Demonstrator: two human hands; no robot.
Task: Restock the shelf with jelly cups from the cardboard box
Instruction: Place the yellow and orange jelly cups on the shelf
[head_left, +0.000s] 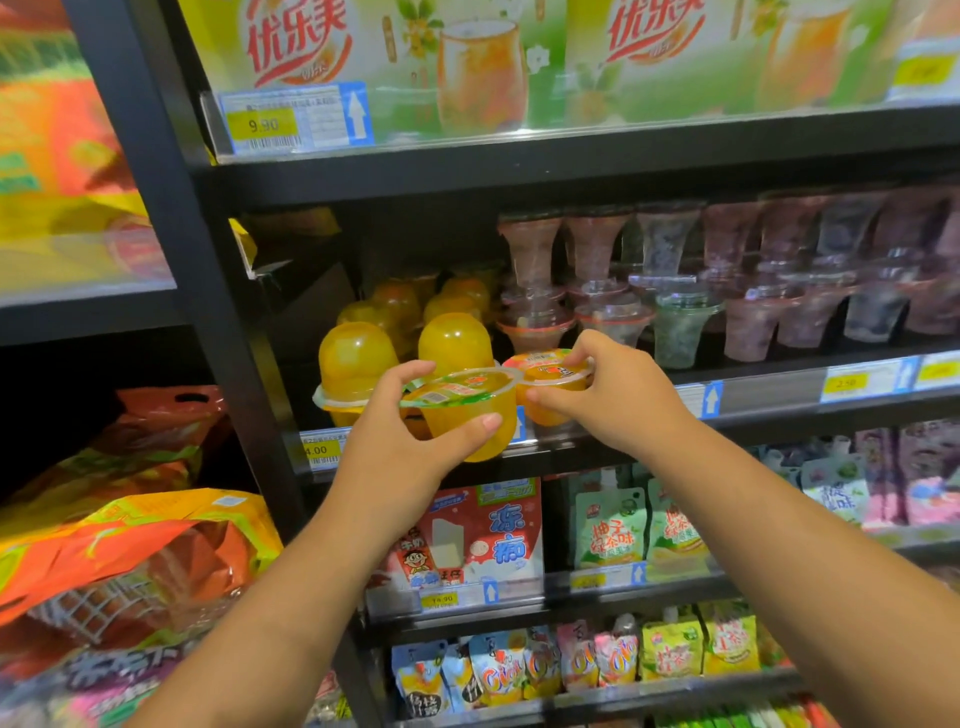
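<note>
2 orange jelly cups are held in front of the shelf (571, 447) edge: the nearer cup (467, 410) is gripped by the left hand (400, 431), thumb under and fingers at the rim, and the second cup (550, 379) is pinched by the right hand (613, 389), beside the upside-down yellow cups (358, 364) stocked there

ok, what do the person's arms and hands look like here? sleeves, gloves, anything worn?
Both forearms are bare up to the frame edge: no sleeves in view. The left hand and right hand are ungloved. No watch, bracelet or rings visible on either wrist or on the fingers that show. Nails look short and unpainted. No cables, markers or tags on either arm.
</note>
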